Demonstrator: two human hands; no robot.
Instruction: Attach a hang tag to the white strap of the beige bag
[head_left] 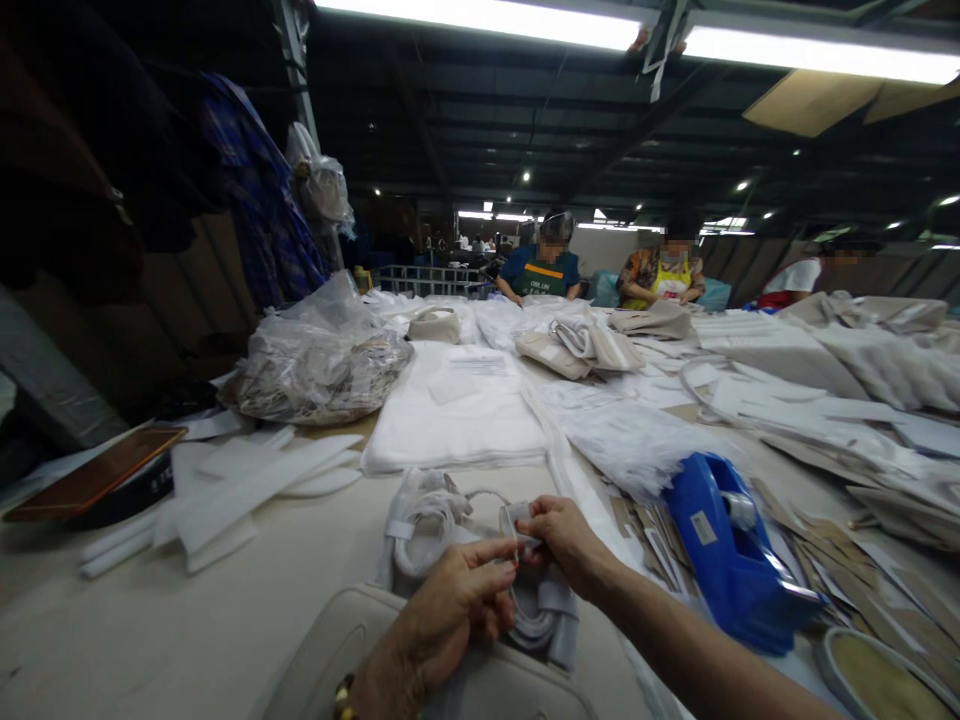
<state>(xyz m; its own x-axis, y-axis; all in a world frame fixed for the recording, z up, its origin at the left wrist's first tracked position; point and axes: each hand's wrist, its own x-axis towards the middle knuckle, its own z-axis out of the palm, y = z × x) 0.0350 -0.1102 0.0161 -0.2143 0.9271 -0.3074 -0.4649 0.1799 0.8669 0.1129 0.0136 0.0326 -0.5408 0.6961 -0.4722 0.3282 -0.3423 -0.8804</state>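
My left hand (pixel 457 598) and my right hand (pixel 564 540) meet at the front middle of the table, above a beige bag (pixel 349 635). Between my fingertips is a small clear strip (pixel 511 520), perhaps tape or thin plastic; both hands pinch it. Just beyond the left fingers lies a coiled whitish strap (pixel 429 525), with white wrapping around part of it. Another coiled strap (pixel 534 625) shows below my right hand, bound with a white band. My left hand and forearm cover part of the bag.
A blue tape dispenser (pixel 724 555) stands to the right, beside a roll of tape (pixel 874 675). White foam sheets (pixel 461 425) are stacked ahead; foam pieces (pixel 247 490) and bundled plastic bags (pixel 319 365) lie left. Co-workers (pixel 540 265) stand across the table.
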